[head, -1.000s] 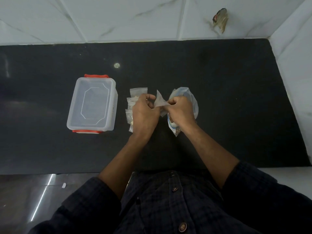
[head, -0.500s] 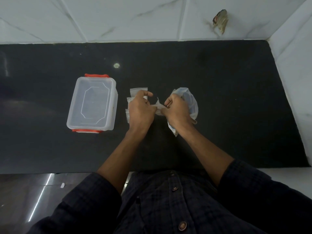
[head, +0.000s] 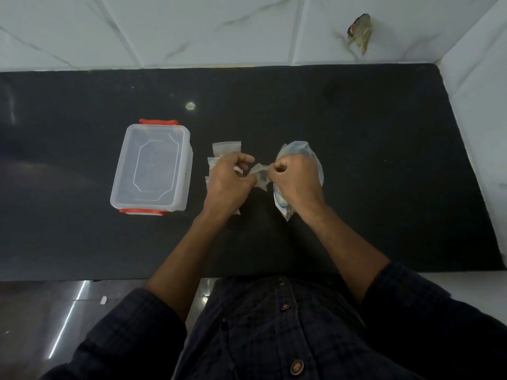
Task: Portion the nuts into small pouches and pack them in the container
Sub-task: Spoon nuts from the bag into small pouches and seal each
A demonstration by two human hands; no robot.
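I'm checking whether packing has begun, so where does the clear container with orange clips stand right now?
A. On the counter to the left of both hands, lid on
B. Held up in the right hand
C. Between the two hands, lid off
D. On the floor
A: the container sits on the black counter, left of the left hand and right hand, its lid on.

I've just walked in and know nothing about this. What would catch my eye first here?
Two bare hands meet mid-counter: the left hand and right hand pinch a small clear pouch between them. To their left stands a clear plastic container with red clips, lid on. More small pouches lie beneath the left hand, and a larger plastic bag under the right.
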